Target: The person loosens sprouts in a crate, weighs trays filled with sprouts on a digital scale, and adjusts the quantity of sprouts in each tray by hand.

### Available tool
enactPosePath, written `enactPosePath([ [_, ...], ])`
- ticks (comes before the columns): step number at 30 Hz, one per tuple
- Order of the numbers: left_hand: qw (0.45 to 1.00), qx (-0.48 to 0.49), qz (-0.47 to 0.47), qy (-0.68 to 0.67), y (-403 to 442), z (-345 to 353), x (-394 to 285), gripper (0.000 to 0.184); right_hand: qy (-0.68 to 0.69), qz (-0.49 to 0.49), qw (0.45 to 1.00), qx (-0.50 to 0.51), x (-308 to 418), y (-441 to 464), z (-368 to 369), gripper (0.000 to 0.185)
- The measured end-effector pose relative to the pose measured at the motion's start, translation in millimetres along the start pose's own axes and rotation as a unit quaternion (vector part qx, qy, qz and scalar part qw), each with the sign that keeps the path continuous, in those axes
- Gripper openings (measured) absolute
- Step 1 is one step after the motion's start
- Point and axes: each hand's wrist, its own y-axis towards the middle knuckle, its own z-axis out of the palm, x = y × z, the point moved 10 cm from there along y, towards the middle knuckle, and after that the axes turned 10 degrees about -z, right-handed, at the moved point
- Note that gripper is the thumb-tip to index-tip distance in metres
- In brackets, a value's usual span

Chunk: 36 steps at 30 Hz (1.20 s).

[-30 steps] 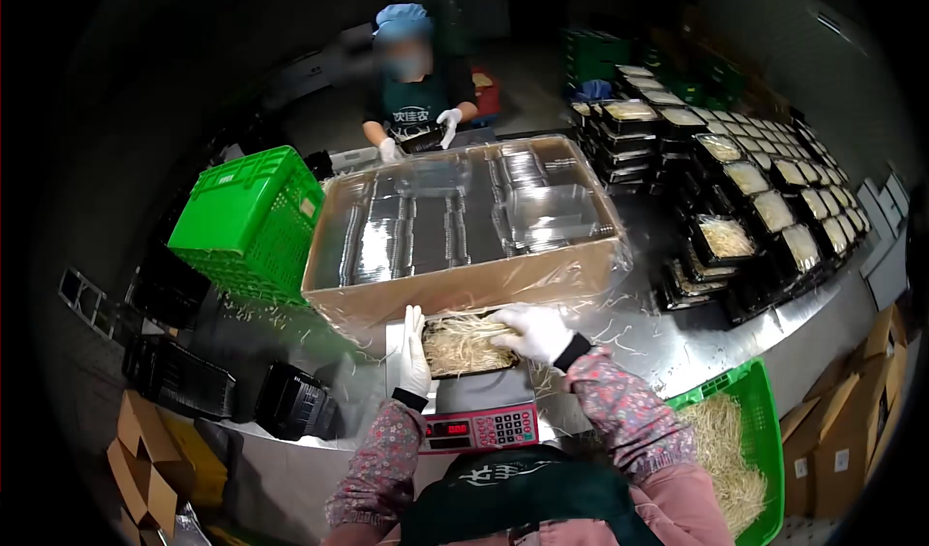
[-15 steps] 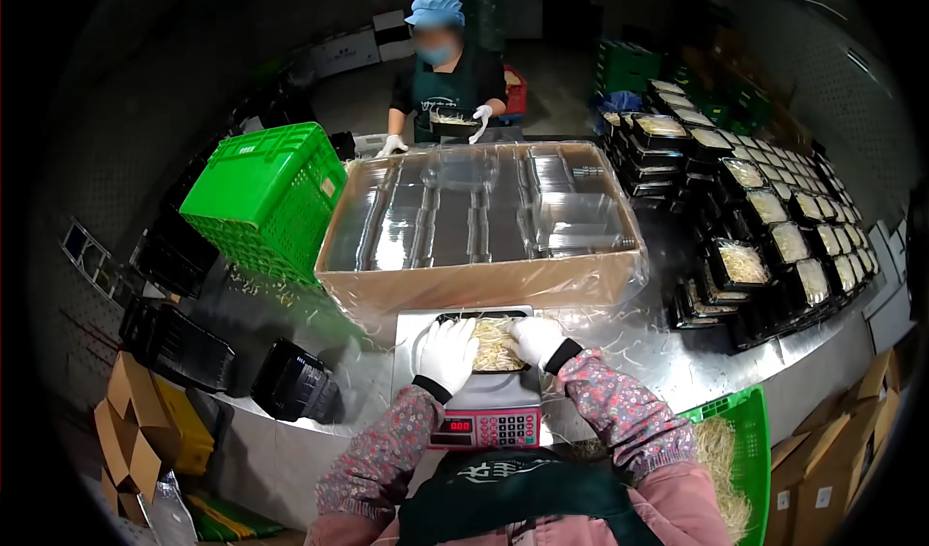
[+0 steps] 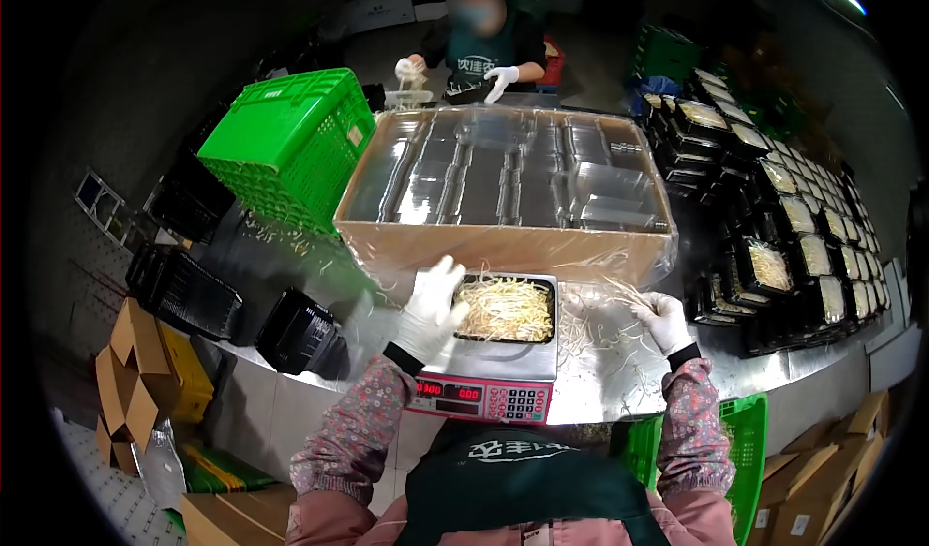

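A black plastic tray (image 3: pixel 555 325) filled with pale bean sprouts (image 3: pixel 507 309) sits on the steel platform of a digital scale (image 3: pixel 484 399) with a red front and lit red digits. My left hand (image 3: pixel 433 304), in a white glove, is open at the tray's left edge, fingers apart; whether it touches the rim I cannot tell. Over the metal table to the right of the scale, my gloved right hand (image 3: pixel 666 322) pinches a few bean sprouts (image 3: pixel 629 295) that trail from its fingertips. Loose sprouts lie scattered under and beside it.
Behind the scale stands a carton (image 3: pixel 503 248) of clear plastic lids. A green crate (image 3: pixel 285 149) is at left, near empty black trays (image 3: pixel 295 331). Filled trays (image 3: pixel 769 265) are stacked at right. Across the table, a co-worker (image 3: pixel 479 53) handles sprouts and a tray.
Both hands were on the tray; the right has moved off to the right and now holds sprouts. The left has opened at the tray's edge. The view has shifted, and the co-worker's hands have moved.
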Motion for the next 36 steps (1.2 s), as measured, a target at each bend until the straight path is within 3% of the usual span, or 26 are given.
enactPosePath([
  [1,0.981,-0.011,-0.088,-0.17,0,-10,20,0.057,-0.014,0.005,1.0,0.007,-10,-5,1,0.021],
  [2,0.974,-0.032,-0.127,-0.183,0,-14,43,0.059,-0.028,0.01,0.999,0.016,-21,-9,2,0.024],
  [3,0.965,-0.054,-0.164,-0.197,0,-18,65,0.061,-0.157,0.024,0.983,0.093,-48,-12,6,0.037],
  [4,0.984,-0.08,-0.15,-0.058,5,-22,88,0.062,-0.247,-0.014,0.955,0.161,-30,-17,13,0.059],
  [6,0.974,-0.048,-0.216,-0.043,17,-17,104,0.063,-0.388,-0.076,0.897,0.196,5,-13,28,0.078],
  [8,0.971,0.05,-0.067,0.222,34,18,71,0.062,-0.247,-0.122,0.953,0.125,45,5,51,0.086],
  [11,0.989,0.083,-0.057,0.107,39,64,26,0.06,-0.223,-0.265,0.936,0.065,130,20,114,0.087],
  [14,0.983,0.067,0.101,0.136,2,80,-37,0.068,-0.311,-0.306,0.888,0.145,150,18,182,0.098],
  [15,0.987,0.075,0.089,0.108,-4,81,-36,0.07,-0.352,-0.31,0.864,0.184,136,19,193,0.093],
  [16,0.99,0.084,0.077,0.08,-5,80,-32,0.071,-0.37,-0.252,0.856,0.258,120,24,200,0.087],
  [17,0.988,0.102,0.076,0.086,-6,82,-34,0.07,-0.356,-0.301,0.852,0.236,131,21,197,0.084],
  [18,0.986,0.119,0.069,0.094,-4,83,-35,0.069,-0.381,-0.296,0.837,0.259,127,17,195,0.07],
  [23,0.974,0.14,0.073,0.16,13,84,-36,0.069,-0.337,-0.201,0.885,0.251,114,29,189,0.022],
  [28,0.978,0.124,0.088,0.143,9,84,-35,0.074,-0.304,-0.143,0.916,0.217,105,30,129,0.027],
  [32,0.985,0.142,0.05,0.08,11,66,-38,0.087,-0.243,-0.163,0.948,0.127,109,23,53,0.028],
  [33,0.989,0.121,0.061,0.059,11,53,-37,0.094,-0.213,-0.11,0.963,0.119,98,19,37,0.029],
  [34,0.992,0.113,0.032,0.039,12,33,-36,0.083,-0.183,-0.056,0.975,0.112,85,15,23,0.029],
  [36,0.993,0.008,-0.027,-0.118,7,20,28,0.075,-0.195,-0.024,0.976,0.093,35,6,5,0.036],
])
